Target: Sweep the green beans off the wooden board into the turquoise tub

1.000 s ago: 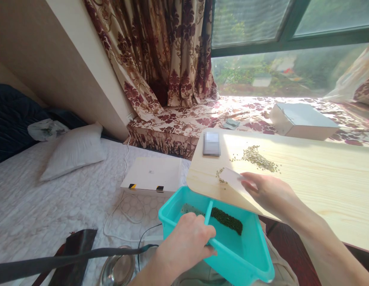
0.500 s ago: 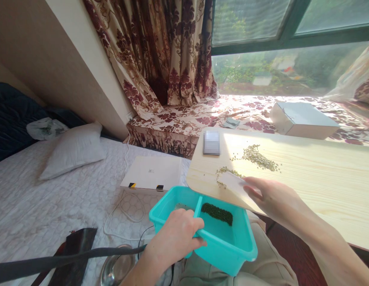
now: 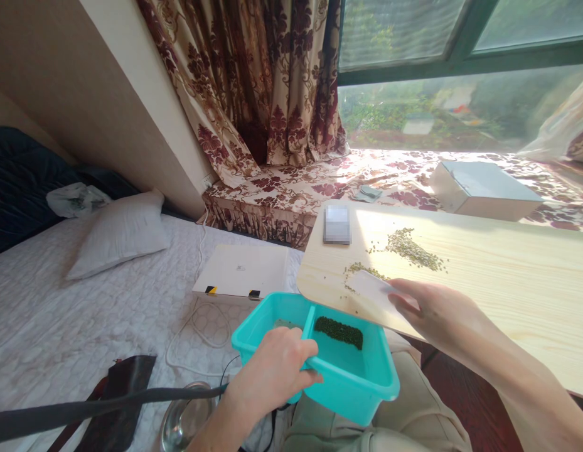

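Observation:
My left hand [image 3: 279,361] grips the near rim of a turquoise two-compartment bin [image 3: 352,398] at its divider. The bin is held above my lap, under the edge of the wooden table [image 3: 502,282]. Dark green beans [image 3: 339,333] lie in its right compartment; some small bits show in the left one, partly hidden by my hand. Pinched in my right hand [image 3: 430,311] is a thin white card [image 3: 369,285], lying low against the tabletop. Pale greenish beans [image 3: 359,269] are gathered along the card's far edge. Another scattered pile of beans [image 3: 413,251] lies farther back.
A small dark-edged device [image 3: 337,226], its face blurred, sits at the table's far left corner. On the bed [image 3: 131,314] are a white box [image 3: 241,270], a pillow [image 3: 117,235], cables and a metal bowl [image 3: 187,417]. Another white box [image 3: 486,188] stands on the window ledge.
The bin in my left hand has shifted slightly left and up in view. A few beans now lie nearer the table's front edge. The card has barely moved.

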`<state>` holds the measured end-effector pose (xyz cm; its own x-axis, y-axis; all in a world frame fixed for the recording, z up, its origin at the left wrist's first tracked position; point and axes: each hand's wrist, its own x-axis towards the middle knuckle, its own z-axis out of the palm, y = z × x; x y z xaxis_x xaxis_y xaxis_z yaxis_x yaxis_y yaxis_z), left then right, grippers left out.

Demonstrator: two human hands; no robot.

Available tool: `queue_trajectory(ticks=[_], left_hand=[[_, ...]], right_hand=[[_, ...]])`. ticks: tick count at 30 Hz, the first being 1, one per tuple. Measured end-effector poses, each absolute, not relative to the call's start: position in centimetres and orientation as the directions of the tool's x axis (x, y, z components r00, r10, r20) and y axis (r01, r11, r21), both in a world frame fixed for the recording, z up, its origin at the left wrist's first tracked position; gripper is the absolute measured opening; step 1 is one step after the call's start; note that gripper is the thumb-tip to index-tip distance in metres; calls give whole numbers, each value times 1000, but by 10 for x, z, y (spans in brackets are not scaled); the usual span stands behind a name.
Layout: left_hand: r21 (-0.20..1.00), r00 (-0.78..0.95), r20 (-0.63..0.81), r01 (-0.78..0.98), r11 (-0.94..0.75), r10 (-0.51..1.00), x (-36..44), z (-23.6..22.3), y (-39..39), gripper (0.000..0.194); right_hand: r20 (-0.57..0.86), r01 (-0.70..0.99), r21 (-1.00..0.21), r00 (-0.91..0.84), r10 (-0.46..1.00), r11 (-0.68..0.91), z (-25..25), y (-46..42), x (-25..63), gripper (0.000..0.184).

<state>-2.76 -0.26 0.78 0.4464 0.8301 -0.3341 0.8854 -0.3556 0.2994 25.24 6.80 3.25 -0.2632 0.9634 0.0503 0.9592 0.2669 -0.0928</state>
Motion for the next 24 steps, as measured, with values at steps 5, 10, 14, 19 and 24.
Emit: queue_trajectory(ticks=[5, 10, 14, 19, 24], left_hand=[[302, 446, -348, 886, -352, 825, -27, 8, -2, 28], [307, 444, -348, 886, -348, 825, -27, 6, -2, 28], [311, 443, -344, 886, -345, 828, -29, 5, -2, 27], [309, 437, -340, 888, -341, 833, -31, 4, -2, 29], [314, 435, -343, 888, -335, 832, -31, 5, -1, 29]], right_hand=[[39, 949, -125, -287, 957, 290, 32, 68, 256, 29], [38, 938, -139, -315, 948, 317, 30, 63, 250, 34], [-22, 945, -134, -304, 953, 298, 32, 61, 243, 34], [-13, 949, -138, -290, 957, 285, 33, 64, 246, 33], [-100, 943, -182, -301, 948, 280, 34, 62, 244, 33]])
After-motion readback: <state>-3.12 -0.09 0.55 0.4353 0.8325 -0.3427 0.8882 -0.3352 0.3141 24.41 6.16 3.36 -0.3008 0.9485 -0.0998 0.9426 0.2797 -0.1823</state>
